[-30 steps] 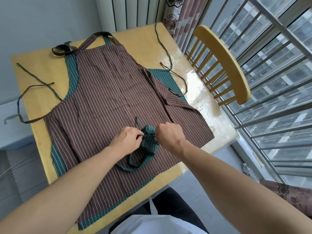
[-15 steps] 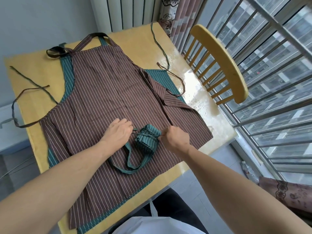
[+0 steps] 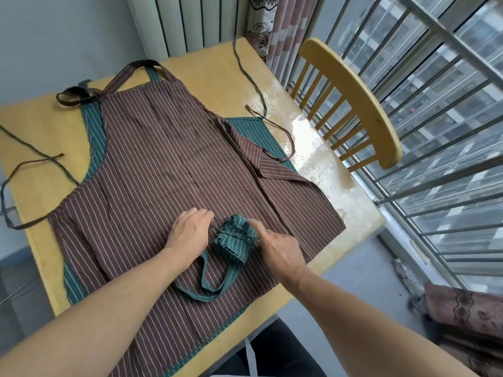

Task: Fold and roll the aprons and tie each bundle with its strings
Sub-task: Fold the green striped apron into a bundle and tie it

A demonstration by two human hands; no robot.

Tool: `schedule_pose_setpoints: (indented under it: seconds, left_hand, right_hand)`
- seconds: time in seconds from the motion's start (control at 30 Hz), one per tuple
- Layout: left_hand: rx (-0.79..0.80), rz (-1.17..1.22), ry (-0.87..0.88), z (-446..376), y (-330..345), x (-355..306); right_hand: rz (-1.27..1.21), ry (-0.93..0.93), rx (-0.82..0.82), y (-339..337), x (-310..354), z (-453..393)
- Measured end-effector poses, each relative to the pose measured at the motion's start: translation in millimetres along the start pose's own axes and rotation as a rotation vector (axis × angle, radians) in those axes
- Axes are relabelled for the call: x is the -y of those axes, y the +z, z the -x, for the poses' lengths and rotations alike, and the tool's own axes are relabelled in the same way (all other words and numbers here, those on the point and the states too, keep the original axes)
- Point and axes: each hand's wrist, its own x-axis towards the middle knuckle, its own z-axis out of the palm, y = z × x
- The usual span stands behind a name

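The green neck loop point(image 3: 211, 281) trails from the rolled green bundle point(image 3: 234, 240) toward the near table edge and lies flat on the brown apron point(image 3: 152, 170). The bundle rests on the lower middle of that apron, between the two hands. The left hand point(image 3: 190, 232) lies palm down just left of the bundle; a thin string point(image 3: 215, 228) runs taut from its fingertips to the bundle, so a pinch is likely, though the fingertips are hidden and the grip cannot be confirmed. The right hand point(image 3: 280, 250) touches the right side of the bundle with fingers extended; motion blur prevents telling whether it grips a string end. Compared with a second ago, both hands have moved apart and down from a joint pinch above the bundle, and the string now crosses the bundle's middle. This indicates that the knot is being drawn tight and the first bundle is near completion. The brown apron remains spread flat, with a second green apron point(image 3: 255, 131) visible under its edges; both are not yet folded. Farther back, loose strings point(image 3: 251, 80) lie on the yellow table point(image 3: 212, 61), and a wooden chair point(image 3: 362, 104) stands at the right beside the window bars.
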Motion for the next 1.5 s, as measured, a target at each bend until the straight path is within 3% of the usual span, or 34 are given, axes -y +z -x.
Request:
schedule_pose_setpoints:
  seconds: [0.13,0.3,0.53,0.63,0.7,0.8,0.93,1.1,1.2,1.27,1.5]
  left_hand:
    - [-0.015,0.101,-0.053,-4,3,3]
    - [-0.06,0.121,-0.072,-2,8,-1]
    - [0.109,-0.009,0.026,10,3,2]
    - [0.2,0.074,-0.05,11,-7,-3]
    - [0.332,0.375,-0.193,11,-24,-9]
    - [0.581,0.842,-0.332,22,-53,-18]
    - [0.727,1.216,-0.408,39,-59,-12]
    - [0.655,1.471,-0.649,72,-27,-17]
    - [0.599,1.626,-0.741,92,-11,-22]
    - [0.481,1.678,-0.755,92,-13,-19]
    - [0.06,1.064,-0.78,73,-9,-31]
  right_hand:
    - [0.158,-0.25,0.053,-3,3,6]
    - [0.068,-0.306,-0.111,22,1,2]
    - [0.051,-0.293,-0.271,10,-1,-18]
    - [-0.264,-0.255,-0.184,-8,-1,-27]
    - [-0.684,-0.155,-0.023,-22,-3,-35]
    - [-1.305,0.16,0.308,-51,-2,-43]
    - [-1.534,0.456,0.492,-63,-6,-51]
    - [-1.434,0.697,0.756,-44,4,-49]
    - [-1.311,0.729,0.743,-39,9,-44]
    - [-1.251,0.682,0.705,-36,10,-39]
    - [-0.954,0.319,0.493,-27,25,-17]
